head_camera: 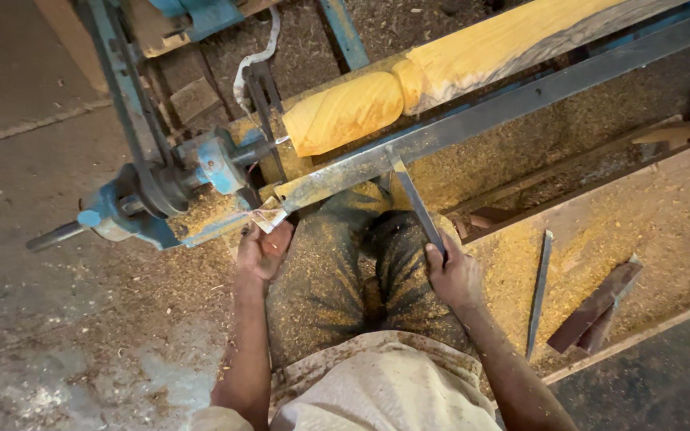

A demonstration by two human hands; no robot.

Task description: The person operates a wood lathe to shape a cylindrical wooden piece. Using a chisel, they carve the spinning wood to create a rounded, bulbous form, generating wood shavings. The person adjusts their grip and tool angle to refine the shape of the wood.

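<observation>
A yellow wooden workpiece (409,88) is mounted on a lathe, its left end turned round and tapered. A long steel tool rest bar (505,112) runs in front of it. My right hand (453,275) grips a flat steel chisel (417,203) whose tip lies on the bar below the turned end. My left hand (263,251) hangs below the bar's left end, fingers curled around a small pale scrap (267,217) by the bar's end bracket; whether it truly holds it is unclear. My sawdust-covered trousers (345,271) sit between both hands.
The blue lathe headstock (161,187) with its belt and shaft sticks out at left. Another flat chisel (538,291) and dark wooden-handled tools (596,307) lie on a sawdust-covered bench at right. Concrete floor (57,303) lies at left.
</observation>
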